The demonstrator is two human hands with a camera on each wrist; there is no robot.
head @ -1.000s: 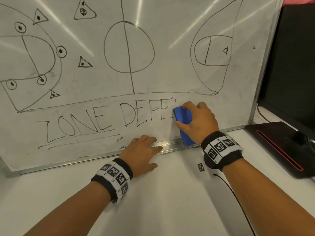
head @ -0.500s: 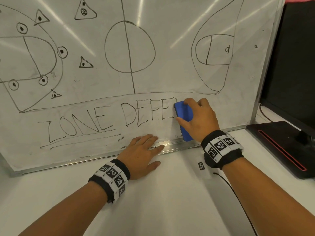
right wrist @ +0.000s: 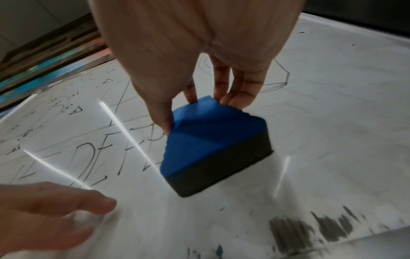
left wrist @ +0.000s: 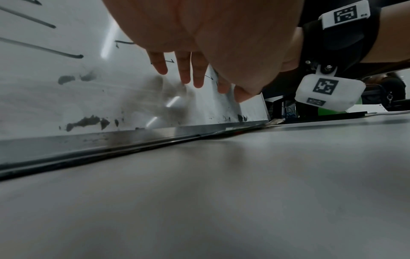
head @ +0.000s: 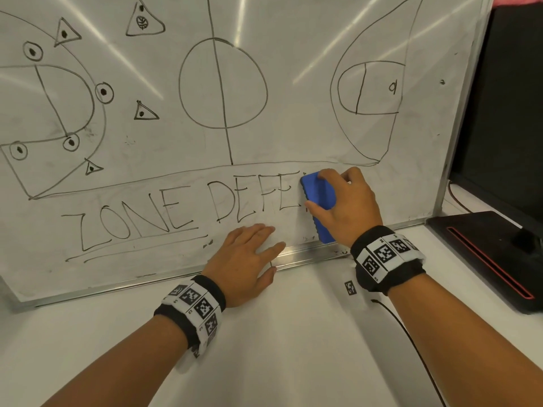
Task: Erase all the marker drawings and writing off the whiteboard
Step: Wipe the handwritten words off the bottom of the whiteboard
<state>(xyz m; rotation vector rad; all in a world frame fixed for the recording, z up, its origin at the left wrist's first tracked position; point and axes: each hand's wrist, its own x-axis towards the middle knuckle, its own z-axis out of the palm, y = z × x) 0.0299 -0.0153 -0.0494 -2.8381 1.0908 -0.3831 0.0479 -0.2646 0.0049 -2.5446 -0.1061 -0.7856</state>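
The whiteboard point(head: 279, 136) leans upright on the table, drawn with a court diagram, circles, triangles and the words "ZONE DEFE" point(head: 182, 210). My right hand point(head: 343, 204) grips a blue eraser point(head: 318, 201) with a dark felt base point(right wrist: 221, 173), pressed on the board just right of the last letter. My left hand point(head: 246, 259) lies flat with straight fingers on the board's lower edge and metal rail point(head: 305, 254). Grey smears point(right wrist: 310, 227) mark the board below the eraser. The left wrist view shows my left fingers point(left wrist: 186, 70) against the board.
A black monitor point(head: 505, 113) stands right of the board on a black base with a red stripe point(head: 484, 259). A thin cable point(head: 411, 342) runs over the white table point(head: 293, 348) under my right forearm.
The eraser and my right hand have stayed at the end of the lettering, shifting only slightly up. My left hand has held its place on the rail.
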